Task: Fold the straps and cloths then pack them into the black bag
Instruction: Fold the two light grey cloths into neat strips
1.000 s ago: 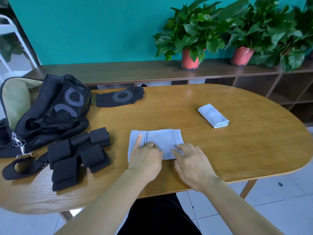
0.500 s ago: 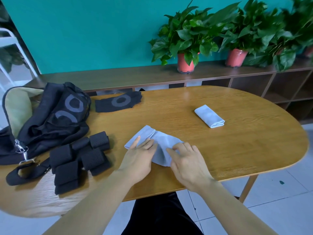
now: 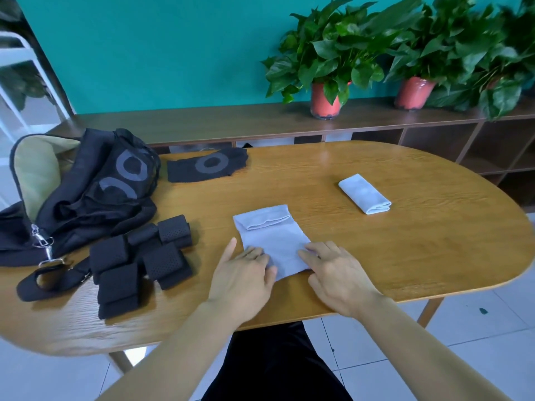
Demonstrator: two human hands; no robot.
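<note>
Cloth point(image 3: 272, 241) | left hand point(image 3: 246, 273), right hand point(image 3: 338, 273) touching | black bag point(image 3: 86, 195): grey rings

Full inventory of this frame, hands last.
black bag: 1, black, beige lining, table's left end
straps: several, black, piled beside bag
black cloth: 1, grey ring, far edge by bag
flat cloth: 1, pale blue, under both hands
folded cloth: 1, pale blue, table's right half
table: 1, wood
potted plants: at least 2, red pots, on shelf
shelf: 1, dark wood, behind table
left hand: 1, resting on flat cloth
right hand: 1, resting on flat cloth
</note>
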